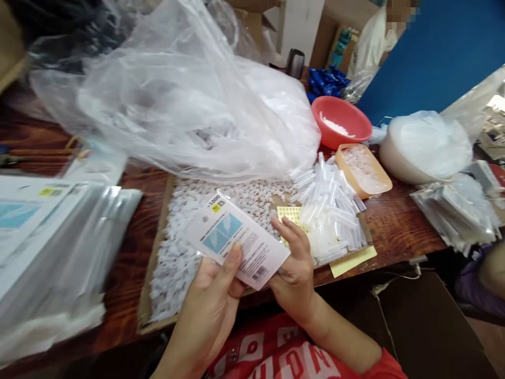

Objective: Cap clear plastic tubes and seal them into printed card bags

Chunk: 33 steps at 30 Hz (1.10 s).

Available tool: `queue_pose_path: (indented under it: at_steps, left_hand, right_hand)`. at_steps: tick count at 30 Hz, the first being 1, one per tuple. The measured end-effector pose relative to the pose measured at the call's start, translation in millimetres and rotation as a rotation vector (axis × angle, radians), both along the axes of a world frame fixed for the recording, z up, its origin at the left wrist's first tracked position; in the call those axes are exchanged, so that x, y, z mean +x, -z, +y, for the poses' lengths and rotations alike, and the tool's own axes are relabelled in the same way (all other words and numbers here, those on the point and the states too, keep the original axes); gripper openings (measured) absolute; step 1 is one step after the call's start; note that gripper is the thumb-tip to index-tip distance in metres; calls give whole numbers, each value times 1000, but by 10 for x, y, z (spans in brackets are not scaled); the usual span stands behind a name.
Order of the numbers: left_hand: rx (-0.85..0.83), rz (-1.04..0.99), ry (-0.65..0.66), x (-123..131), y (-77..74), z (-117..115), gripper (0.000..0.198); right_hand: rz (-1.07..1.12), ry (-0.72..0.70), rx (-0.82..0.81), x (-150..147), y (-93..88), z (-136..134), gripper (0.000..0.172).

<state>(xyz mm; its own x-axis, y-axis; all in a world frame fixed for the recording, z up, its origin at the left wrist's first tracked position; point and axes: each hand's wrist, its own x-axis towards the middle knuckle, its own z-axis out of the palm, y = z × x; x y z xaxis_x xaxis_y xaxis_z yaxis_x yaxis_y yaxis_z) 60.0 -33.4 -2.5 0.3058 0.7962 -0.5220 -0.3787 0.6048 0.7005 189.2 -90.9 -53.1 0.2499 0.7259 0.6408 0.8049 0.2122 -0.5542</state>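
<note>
Two hands, left (213,302) and right (294,268), pinch a printed card (236,239) over white pieces (177,260), seemingly plastic, beside tubes (331,216).

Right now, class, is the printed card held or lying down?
Held: left hand grips the printed card, thumb on top; right hand touches its edge.

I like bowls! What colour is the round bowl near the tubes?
The bowl is red, clearest in the head view.

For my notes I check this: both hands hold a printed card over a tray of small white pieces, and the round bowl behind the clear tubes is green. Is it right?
Only the colour is wrong: the head view shows the round bowl is red. Left hand and right hand do hold the printed card over the tray.
</note>
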Motion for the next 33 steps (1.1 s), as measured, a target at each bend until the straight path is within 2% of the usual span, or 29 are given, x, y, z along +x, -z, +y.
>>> queue_pose_path:
  at_steps: [4,7,10,13,16,20,24,28,33]
  left_hand:
    - [11,29,-2,42,45,-51,55]
    - [13,28,10,26,61,-1,53]
    - [42,37,-11,-46,37,106,55]
    - [68,26,-5,-156,3,163,57]
    - [60,-74,114,-240,10,162,53]
    - [51,-240,316,-283,54,138,38]
    - [97,-294,372,-316,75,127,28]
    - [121,-315,382,-341,95,136,28]
    - [117,-312,375,-320,103,168,27]
  right_hand:
    - [-4,56,2,-12,4,31,11]
    - [-20,16,-40,6,-35,8,11]
    - [-29,-103,-79,56,-107,-112,20]
    - [161,-130,-79,158,-167,-274,40]
    - [328,-278,-109,299,-212,-322,60]
    - [64,-484,-219,432,-324,-256,72]
    - [-12,-586,-306,472,-433,-253,75]
    - [38,-555,-374,420,-435,-288,73]
    - [44,-452,-328,297,-361,-300,74]
